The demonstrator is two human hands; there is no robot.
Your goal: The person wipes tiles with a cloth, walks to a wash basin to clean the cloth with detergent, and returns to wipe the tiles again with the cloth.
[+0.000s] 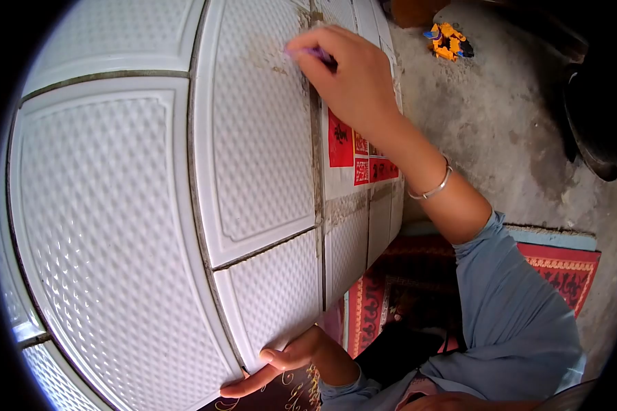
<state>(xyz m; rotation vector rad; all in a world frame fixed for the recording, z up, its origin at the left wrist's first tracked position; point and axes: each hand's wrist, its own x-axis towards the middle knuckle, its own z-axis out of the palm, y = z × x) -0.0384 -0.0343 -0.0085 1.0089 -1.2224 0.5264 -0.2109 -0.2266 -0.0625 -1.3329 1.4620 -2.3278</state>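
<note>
My right hand (353,75), with a bracelet on the wrist, is closed round a small purple thing (315,53). The fingers hide most of it, so its kind does not show. It is at the surface of a white embossed tile (260,144), close to a rough, dirty seam. Lower down, my left hand (288,359) rests against the edge of a smaller white tile (274,294). Its index finger is stretched out and the thumb is apart, with nothing seen in it.
Red paper labels (341,140) with dark characters are stuck on the tiles beside my right forearm. A yellow-orange toy (448,42) lies on the grey concrete floor (459,103). Red patterned panels (562,267) stand near my sleeve. A dark rounded object (596,130) is at the right.
</note>
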